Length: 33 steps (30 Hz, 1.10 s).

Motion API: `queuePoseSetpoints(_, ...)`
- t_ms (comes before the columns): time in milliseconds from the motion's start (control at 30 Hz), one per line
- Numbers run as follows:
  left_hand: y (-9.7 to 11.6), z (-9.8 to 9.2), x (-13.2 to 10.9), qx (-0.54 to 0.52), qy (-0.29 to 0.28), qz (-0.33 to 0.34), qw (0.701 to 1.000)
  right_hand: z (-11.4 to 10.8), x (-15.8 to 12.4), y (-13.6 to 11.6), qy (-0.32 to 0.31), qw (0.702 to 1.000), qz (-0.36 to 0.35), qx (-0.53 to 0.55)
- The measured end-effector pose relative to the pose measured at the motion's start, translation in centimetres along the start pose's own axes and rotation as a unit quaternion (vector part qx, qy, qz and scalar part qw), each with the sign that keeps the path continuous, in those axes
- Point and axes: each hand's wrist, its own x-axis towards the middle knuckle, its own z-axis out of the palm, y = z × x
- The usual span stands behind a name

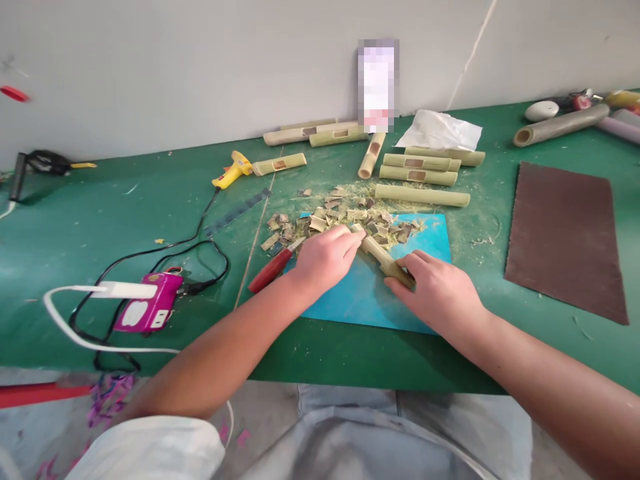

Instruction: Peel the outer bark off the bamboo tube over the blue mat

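A short bamboo tube [379, 254] with a notch cut in its side slants over a blue mat [340, 300]. My left hand [327, 257] is closed, its fingertips at the tube's far end. Around the near end, my right hand [440, 287] has its thumb and fingers closed. Just left of my left hand lies a red-handled knife [273, 269], part of its blade hidden behind the hand. Bamboo chips [330, 217] and pale shavings are heaped beyond both hands, partly on the mat.
Several cut bamboo tubes [423, 195] lie behind the chips, near a crumpled white tissue [440, 130]. To the left are a yellow glue gun [233, 170], a pink power strip [150, 303] and looping cords. A brown sheet [565, 240] lies right; a blurred upright screen [379, 83] leans on the wall.
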Motion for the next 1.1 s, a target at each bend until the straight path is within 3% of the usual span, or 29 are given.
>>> queuePoseSetpoints(167,0.6,-0.3,-0.1,-0.009,-0.044,0.063,0.997,0.0,-0.1,0.0,0.01,0.999,-0.027,-0.018)
queuePoseSetpoints(333,-0.9,-0.6,0.5,-0.006,-0.003,0.0,1.0,0.0,-0.3,-0.1,0.037,0.998,-0.05,-0.03)
queuePoseSetpoints(533,-2.0,-0.7,0.8,-0.025,0.009,-0.028,0.999,0.2,-0.5,0.0,0.05,0.995,-0.076,-0.04)
queuePoseSetpoints(700,-1.4,-0.4,0.5,-0.07,-0.009,-0.027,0.997,0.3,-0.5,0.0,0.034,0.996,-0.067,-0.039)
queuePoseSetpoints(833,-0.6,-0.2,0.3,-0.111,-0.043,0.016,0.993,0.2,-0.4,-0.2,0.021,0.997,-0.059,-0.039)
queuePoseSetpoints(1100,-1.2,-0.7,0.7,-0.036,-0.019,0.007,0.999,0.2,-0.4,-0.2,0.015,0.999,-0.047,-0.016)
